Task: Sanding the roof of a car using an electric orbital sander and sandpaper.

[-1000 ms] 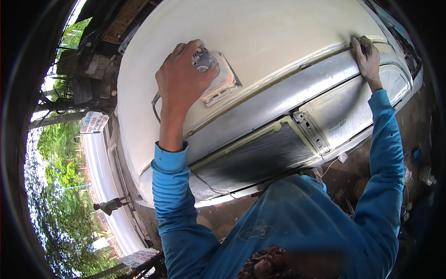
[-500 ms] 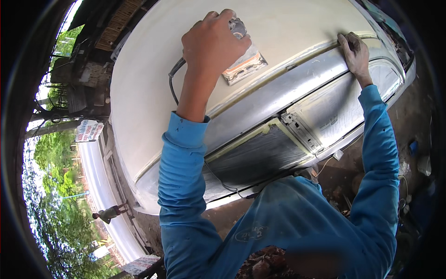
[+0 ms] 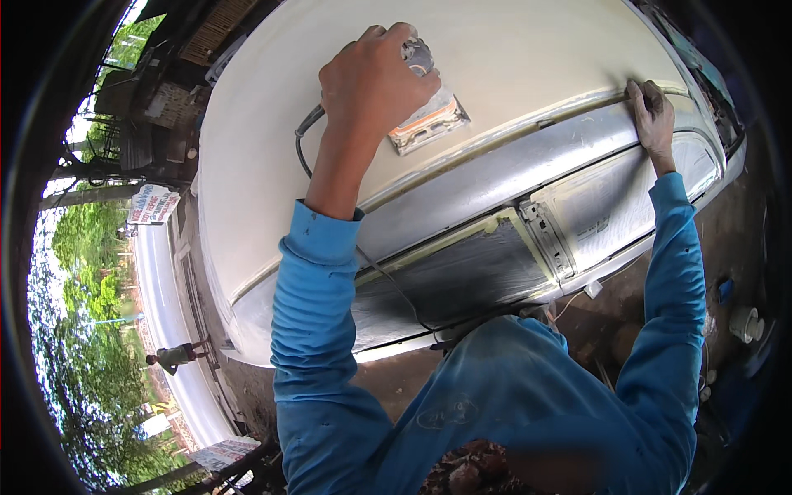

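Observation:
My left hand (image 3: 375, 74) is wrapped round the top of an electric sheet sander (image 3: 431, 124), whose flat rectangular pad lies on the cream-coloured car roof (image 3: 272, 148). A dark power cord (image 3: 302, 140) trails from the sander past my left wrist. Out to the right, my right hand (image 3: 652, 120) has its fingers curled over the roof's edge, at the gutter channel (image 3: 569, 107). That hand appears to grip the edge; part of its fingers is hidden. Below the channel runs a bare, silvery strip of bodywork (image 3: 487, 177).
The side windows (image 3: 454, 280) are covered with sheeting and yellowish masking tape. A white container (image 3: 746, 324) stands on the ground at right. Far left, a person (image 3: 175, 356) is by a road (image 3: 161, 289), near a sign (image 3: 153, 205) and trees.
My head view has shifted slightly, so the car sits a little differently in it. The sander has moved slightly along the roof under my left hand. My right hand keeps to the roof edge.

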`<move>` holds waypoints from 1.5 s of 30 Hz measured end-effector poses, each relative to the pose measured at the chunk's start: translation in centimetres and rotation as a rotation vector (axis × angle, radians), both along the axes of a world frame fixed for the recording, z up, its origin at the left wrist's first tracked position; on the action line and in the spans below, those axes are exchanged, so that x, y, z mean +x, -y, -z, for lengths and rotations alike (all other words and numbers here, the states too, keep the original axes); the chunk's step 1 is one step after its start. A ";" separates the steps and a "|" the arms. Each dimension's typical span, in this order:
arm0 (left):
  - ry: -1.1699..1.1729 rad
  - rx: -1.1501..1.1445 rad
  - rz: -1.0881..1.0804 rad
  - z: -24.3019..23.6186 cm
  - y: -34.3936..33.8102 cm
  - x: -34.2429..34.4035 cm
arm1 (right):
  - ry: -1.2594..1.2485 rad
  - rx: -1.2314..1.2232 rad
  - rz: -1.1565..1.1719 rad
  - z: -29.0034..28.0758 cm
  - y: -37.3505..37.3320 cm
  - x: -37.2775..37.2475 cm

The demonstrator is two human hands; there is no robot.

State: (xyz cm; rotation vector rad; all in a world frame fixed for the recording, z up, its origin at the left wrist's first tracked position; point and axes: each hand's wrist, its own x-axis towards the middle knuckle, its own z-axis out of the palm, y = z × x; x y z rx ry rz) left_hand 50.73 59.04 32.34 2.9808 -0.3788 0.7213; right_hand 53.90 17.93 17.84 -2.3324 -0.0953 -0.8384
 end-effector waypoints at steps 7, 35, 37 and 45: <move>0.067 -0.022 -0.032 0.3 -7.2 -3.4 | 0.017 -0.048 -0.053 0.7 1.2 0.8; -0.010 -0.262 -0.410 2.8 -39.5 -22.7 | -0.102 -0.077 -0.097 3.6 5.9 2.9; -0.001 -0.227 -0.440 3.0 -40.4 -23.4 | -0.016 -0.156 -0.042 3.7 5.7 2.8; 0.002 -0.250 -0.418 2.5 -34.6 -23.2 | -0.127 -0.148 -0.009 3.3 6.0 3.3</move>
